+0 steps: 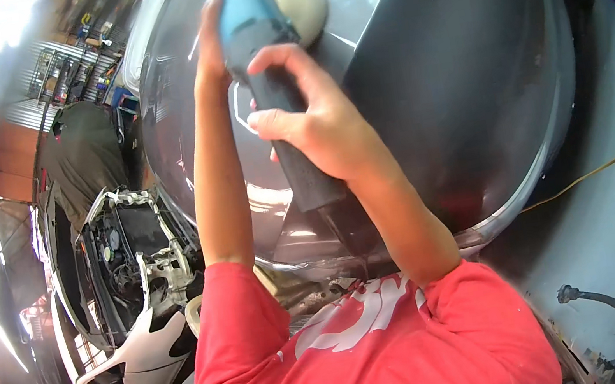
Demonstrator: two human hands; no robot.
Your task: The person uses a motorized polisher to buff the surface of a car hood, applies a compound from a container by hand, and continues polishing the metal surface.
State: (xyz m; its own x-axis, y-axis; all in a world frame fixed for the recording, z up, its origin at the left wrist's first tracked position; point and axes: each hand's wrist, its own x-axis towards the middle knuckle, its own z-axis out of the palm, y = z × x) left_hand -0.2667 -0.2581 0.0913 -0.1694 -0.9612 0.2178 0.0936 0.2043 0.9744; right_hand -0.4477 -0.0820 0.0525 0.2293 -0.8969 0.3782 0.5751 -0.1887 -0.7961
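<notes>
With both hands I hold a car polisher (305, 176) that has a teal head and a long dark handle. My left hand (210, 44) is closed around the left side of the head, its fingers mostly hidden. Around the middle of the handle wraps my right hand (321, 119), its thumb and index finger showing on top. A pale round pad (302, 10), slightly blurred, sits at the right of the head, over the glossy grey car body panel (177, 100). From the handle's lower end a dark cord (340, 230) runs down toward me.
A large dark panel or window (457, 84) fills the right of the car. Left stands a partly dismantled vehicle (147, 254) with its front frame exposed, below a dark cover (86, 156). At right are a yellow cable (588, 174) and a black hose (601, 297).
</notes>
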